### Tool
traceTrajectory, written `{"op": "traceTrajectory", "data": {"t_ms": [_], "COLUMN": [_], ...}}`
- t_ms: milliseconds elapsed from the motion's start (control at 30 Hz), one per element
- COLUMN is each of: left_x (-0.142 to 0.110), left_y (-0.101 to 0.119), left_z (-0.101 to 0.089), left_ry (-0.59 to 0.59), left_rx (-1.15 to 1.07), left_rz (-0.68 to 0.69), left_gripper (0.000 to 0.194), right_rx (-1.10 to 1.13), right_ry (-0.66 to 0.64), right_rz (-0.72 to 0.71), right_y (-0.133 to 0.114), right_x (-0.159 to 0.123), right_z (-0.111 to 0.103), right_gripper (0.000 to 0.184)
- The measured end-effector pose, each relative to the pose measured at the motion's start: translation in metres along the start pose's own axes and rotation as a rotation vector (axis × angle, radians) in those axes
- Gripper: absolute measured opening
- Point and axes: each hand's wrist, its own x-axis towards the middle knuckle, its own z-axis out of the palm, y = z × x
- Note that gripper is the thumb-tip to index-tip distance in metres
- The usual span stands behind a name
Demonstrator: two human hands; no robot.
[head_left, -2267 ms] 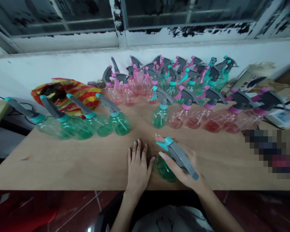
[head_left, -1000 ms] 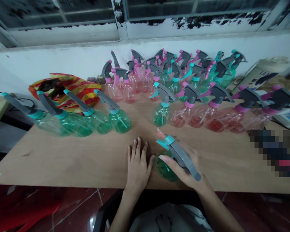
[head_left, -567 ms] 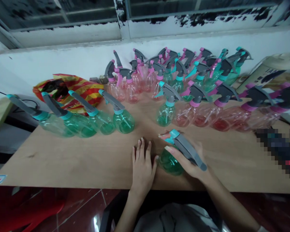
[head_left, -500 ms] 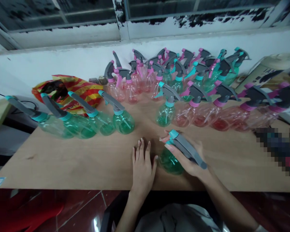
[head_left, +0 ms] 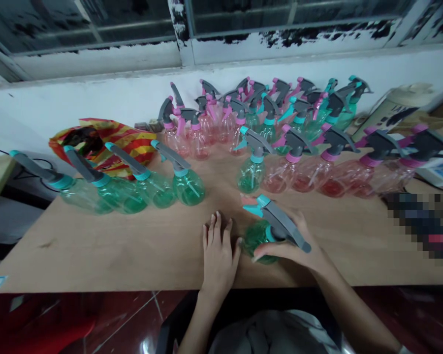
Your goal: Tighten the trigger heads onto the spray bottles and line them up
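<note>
My right hand [head_left: 298, 248] is around the neck of a green spray bottle [head_left: 256, 236] at the table's front. Its thumb lies along the near side, while the fingers are partly hidden behind the grey and turquoise spray head, whose trigger points left. Flat on the table just left of that bottle rests my left hand [head_left: 218, 253], fingers stretched out and holding nothing. Beyond the hands stands another green spray bottle [head_left: 251, 174], at the left end of a row of pink spray bottles [head_left: 308, 177]. Several green spray bottles [head_left: 188, 187] form a row at the left.
More pink and green spray bottles [head_left: 201, 140] crowd the table [head_left: 107, 250] along the wall. A red and yellow plastic bag [head_left: 129, 147] lies behind the left row. At the back right leans a pale printed container [head_left: 395, 110]. A blurred-out dark item lies at the right.
My right thumb has moved down from the spray head to the bottle's near side, and the trigger now shows. My left hand has stayed in place.
</note>
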Motion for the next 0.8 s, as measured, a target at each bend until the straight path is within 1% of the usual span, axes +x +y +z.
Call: {"op": "traceTrajectory", "data": {"t_ms": [133, 200, 267, 400, 500, 567, 667, 800], "left_x": [0.001, 0.001, 0.001, 0.000, 0.001, 0.003, 0.004, 0.001], "left_y": [0.000, 0.001, 0.001, 0.001, -0.003, -0.008, -0.016, -0.024], "left_z": [-0.003, -0.004, -0.005, -0.005, -0.006, -0.009, -0.016, -0.021], "left_ry": [-0.009, -0.018, -0.025, -0.028, -0.023, -0.018, -0.006, 0.016], "left_rx": [0.004, 0.004, 0.003, -0.028, -0.111, -0.209, -0.329, -0.359], "left_rz": [0.004, 0.006, 0.008, 0.008, -0.012, -0.054, -0.115, -0.126], "left_gripper": [0.042, 0.042, 0.043, 0.042, 0.042, 0.042, 0.040, 0.037], "right_rx": [-0.049, -0.081, -0.115, -0.217, -0.302, -0.367, -0.452, -0.505], "right_ry": [-0.069, -0.059, -0.019, 0.125, 0.224, 0.271, 0.323, 0.327], "right_rz": [0.115, 0.161, 0.199, 0.208, 0.191, 0.177, 0.146, 0.145], "right_y": [0.005, 0.007, 0.007, 0.008, 0.009, 0.011, 0.012, 0.014], "right_x": [-0.006, -0.012, -0.020, -0.042, -0.059, -0.067, -0.072, -0.065], "right_z": [-0.003, -0.005, -0.009, -0.009, 0.000, 0.008, 0.017, 0.021], "right_gripper": [0.092, 0.100, 0.103, 0.091, 0.074, 0.065, 0.056, 0.053]}}
